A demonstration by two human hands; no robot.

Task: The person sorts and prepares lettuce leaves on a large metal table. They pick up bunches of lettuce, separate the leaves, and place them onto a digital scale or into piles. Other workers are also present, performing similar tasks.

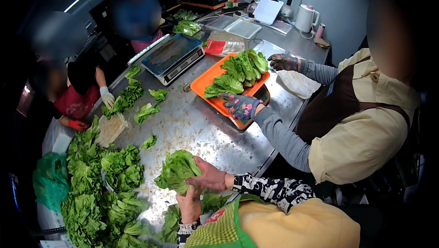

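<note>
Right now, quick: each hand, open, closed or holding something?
Left hand: holding a lettuce head, lower edge.
Right hand: closed on the same lettuce head, right side.

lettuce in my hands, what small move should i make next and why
I'd probably turn the lettuce a little: the left hand and right hand are both on it, giving support, and they cover part of its near side, so turning could bring hidden leaves into view.
</note>
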